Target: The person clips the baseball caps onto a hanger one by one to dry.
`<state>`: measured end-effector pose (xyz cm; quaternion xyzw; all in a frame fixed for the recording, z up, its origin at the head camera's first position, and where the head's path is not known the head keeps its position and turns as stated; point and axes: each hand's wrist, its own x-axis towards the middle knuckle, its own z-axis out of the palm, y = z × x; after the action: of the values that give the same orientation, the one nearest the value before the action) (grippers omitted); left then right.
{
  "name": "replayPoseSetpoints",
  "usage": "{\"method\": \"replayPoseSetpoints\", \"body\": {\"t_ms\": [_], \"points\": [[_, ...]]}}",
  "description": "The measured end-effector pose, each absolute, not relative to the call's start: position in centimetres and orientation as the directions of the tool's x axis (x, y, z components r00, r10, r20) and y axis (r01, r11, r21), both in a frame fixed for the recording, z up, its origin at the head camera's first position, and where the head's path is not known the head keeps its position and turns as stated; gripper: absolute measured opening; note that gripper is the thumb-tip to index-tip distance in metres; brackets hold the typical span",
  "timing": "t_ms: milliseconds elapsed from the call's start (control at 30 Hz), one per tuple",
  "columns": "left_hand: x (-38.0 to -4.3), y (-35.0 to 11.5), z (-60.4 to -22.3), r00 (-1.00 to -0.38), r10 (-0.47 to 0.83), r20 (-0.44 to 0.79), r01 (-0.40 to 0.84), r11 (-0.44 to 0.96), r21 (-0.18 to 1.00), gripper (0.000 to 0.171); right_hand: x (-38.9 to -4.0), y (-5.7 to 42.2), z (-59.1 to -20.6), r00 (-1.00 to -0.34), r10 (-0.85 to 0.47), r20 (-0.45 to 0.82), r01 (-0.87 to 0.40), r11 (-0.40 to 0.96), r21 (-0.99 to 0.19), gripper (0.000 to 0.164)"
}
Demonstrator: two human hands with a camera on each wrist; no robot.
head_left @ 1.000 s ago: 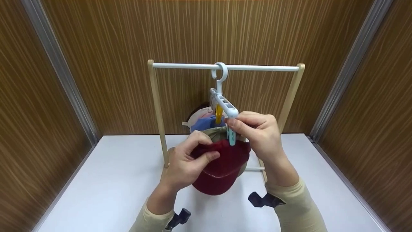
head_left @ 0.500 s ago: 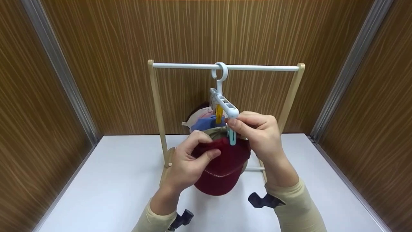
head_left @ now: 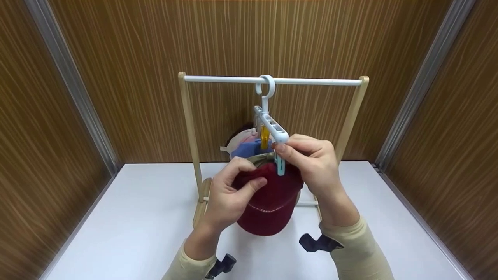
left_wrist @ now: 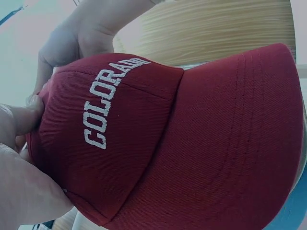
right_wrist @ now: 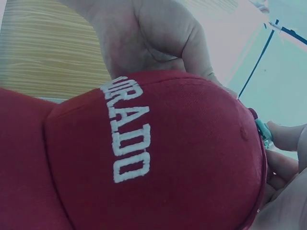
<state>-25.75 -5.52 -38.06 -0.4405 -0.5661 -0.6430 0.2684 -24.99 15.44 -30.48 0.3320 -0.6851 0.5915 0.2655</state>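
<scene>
A dark red baseball cap (head_left: 268,217) hangs brim down in front of me in the head view. White COLORADO lettering runs across its front in the left wrist view. My left hand (head_left: 229,194) pinches the cap's upper left edge between thumb and fingers. My right hand (head_left: 317,163) pinches the top of a teal clothespin (head_left: 280,166), whose lower end overlaps the cap's upper edge. That clothespin hangs from the near end of a light blue clip hanger (head_left: 273,126). In the right wrist view the teal clip (right_wrist: 264,132) shows at the cap's far edge.
The hanger hooks over the white bar (head_left: 319,81) of a wooden-legged rack (head_left: 190,132). Behind the red cap hang a khaki cap (head_left: 261,158), a blue cap (head_left: 247,149) and a pale pink one (head_left: 239,140). A yellow clothespin (head_left: 265,137) grips the blue cap. Wood-grain walls surround the white table (head_left: 148,233).
The red cap has swung slightly to the right and turned, bringing its lettering into view. My left hand has shifted a little right with it; my right hand has barely moved.
</scene>
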Motion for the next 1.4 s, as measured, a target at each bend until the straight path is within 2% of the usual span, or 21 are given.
{"method": "replayPoseSetpoints", "body": {"t_ms": [467,833,1133,1400], "points": [[-25.5,-5.4,-38.1,-0.493,0.154,0.856,0.828,-0.218,0.516,0.019,-24.9,15.4,-30.9,-0.61,-0.148,0.778,-0.79,0.037,-0.612,0.011],[-25.5,-5.5,-38.2,-0.503,0.155,0.85,0.822,-0.219,0.526,0.023,-24.5,15.3,-31.3,-0.613,-0.155,0.775,-0.787,0.037,-0.615,0.011],[-25.4,-5.4,-38.3,-0.492,0.149,0.858,0.844,-0.158,0.512,0.025,-24.7,15.3,-32.0,-0.619,-0.145,0.772,-0.78,-0.008,-0.626,0.013],[-25.3,-5.4,-38.3,-0.501,0.156,0.851,0.845,-0.126,0.52,0.026,-25.0,15.4,-32.8,-0.577,-0.127,0.807,-0.814,0.003,-0.581,0.016]]}}
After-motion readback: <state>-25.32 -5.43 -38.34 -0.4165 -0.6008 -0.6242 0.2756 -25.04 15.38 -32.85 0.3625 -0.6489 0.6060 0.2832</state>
